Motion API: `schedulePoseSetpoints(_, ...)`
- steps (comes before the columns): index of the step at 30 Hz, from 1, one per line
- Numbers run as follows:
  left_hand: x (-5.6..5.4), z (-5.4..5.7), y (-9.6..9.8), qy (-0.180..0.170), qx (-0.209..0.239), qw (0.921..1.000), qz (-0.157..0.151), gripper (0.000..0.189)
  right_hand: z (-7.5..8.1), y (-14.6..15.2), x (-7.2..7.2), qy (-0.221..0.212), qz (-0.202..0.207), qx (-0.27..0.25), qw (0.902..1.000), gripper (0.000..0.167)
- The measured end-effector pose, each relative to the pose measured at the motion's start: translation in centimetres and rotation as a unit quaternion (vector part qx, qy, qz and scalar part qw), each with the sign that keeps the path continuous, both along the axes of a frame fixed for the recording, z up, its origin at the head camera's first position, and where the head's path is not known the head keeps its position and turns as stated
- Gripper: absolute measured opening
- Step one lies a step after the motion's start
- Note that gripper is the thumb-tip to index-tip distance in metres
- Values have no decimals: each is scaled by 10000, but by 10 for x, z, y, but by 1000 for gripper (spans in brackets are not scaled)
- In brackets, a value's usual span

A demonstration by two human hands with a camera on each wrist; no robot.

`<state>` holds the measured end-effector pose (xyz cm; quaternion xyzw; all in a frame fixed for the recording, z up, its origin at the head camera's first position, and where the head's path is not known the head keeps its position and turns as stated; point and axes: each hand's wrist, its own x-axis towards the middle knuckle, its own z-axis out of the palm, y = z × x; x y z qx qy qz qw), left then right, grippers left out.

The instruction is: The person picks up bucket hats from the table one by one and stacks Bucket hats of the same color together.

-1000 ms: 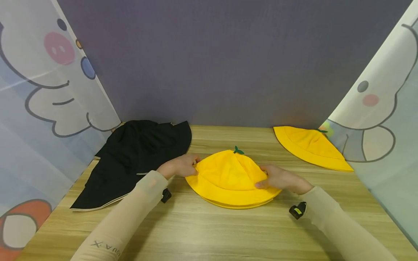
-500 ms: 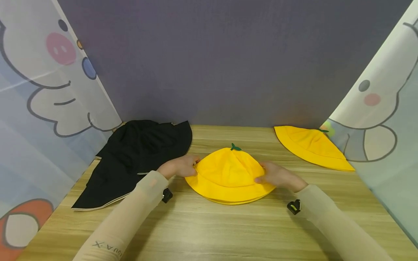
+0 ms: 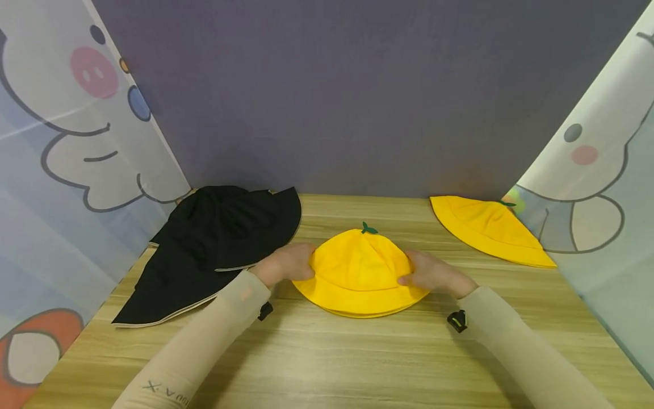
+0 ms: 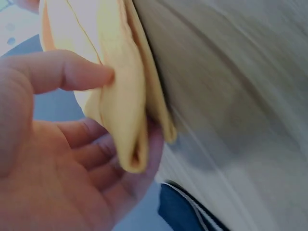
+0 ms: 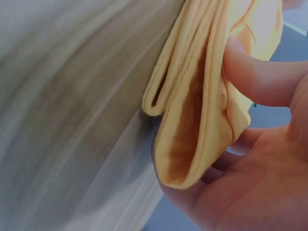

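A yellow bucket hat (image 3: pixel 357 267) with a green sprout on its crown lies flattened mid-table, brim toward me. My left hand (image 3: pixel 291 264) grips its left end; in the left wrist view the thumb (image 4: pixel 86 72) presses the cloth from above while the fingers curl underneath. At the right end, my right hand (image 3: pixel 434 272) pinches the folded brim (image 5: pixel 185 159) between thumb and fingers. Another folded yellow layer (image 5: pixel 156 98) shows below the held brim in the right wrist view, against the table. The fingers under the cloth are partly hidden.
Black hats (image 3: pixel 204 250) with pale edging lie overlapped at the left, close to my left wrist. Another flattened yellow hat (image 3: pixel 485 230) lies at the back right. A grey panel (image 3: pixel 357 102) closes off the back of the wooden table (image 3: pixel 327 363), with cartoon-printed sheets on both sides.
The yellow hat in my hands has shifted slightly back, and its right end has come in to the left. My right hand moved with it; my left hand edged a little rightward.
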<state>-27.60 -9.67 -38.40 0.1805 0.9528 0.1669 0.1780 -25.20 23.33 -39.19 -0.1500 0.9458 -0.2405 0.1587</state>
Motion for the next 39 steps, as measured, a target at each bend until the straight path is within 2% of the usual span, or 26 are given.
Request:
schedulePoseSetpoints(3,5,2,10,481,-797,9956,-92,32,1,-1,-1,-38,-39,83,10000,72)
schedulePoseSetpoints(5,10,2,16,758,-1137,9905,-120,38,2,-2,-2,-72,-69,158,9998,74)
schedulePoseSetpoints(8,16,1,24,1115,-1262,9855,-217,55,2,-3,-3,-88,-75,264,9996,75)
schedulePoseSetpoints(11,23,0,29,1249,-1210,9839,-424,73,3,-4,-3,-86,-79,340,9994,76)
schedulePoseSetpoints(14,29,-1,32,1197,-1191,9834,-668,72,3,-4,-3,-75,-43,355,9993,75)
schedulePoseSetpoints(17,32,0,33,1036,-1069,9862,-727,64,2,-5,-3,-130,-61,312,9994,74)
schedulePoseSetpoints(21,35,2,36,757,-1090,9883,-746,84,3,-7,-3,-173,-86,317,9993,74)
schedulePoseSetpoints(24,36,1,42,746,-1350,9842,-865,94,4,-6,-3,-129,-49,348,9993,74)
schedulePoseSetpoints(28,36,1,51,833,-1659,9779,-963,92,4,-4,-4,-158,-66,347,9993,74)
schedulePoseSetpoints(39,34,6,59,605,-1983,9733,-983,91,4,-2,-4,-156,-52,290,9994,74)
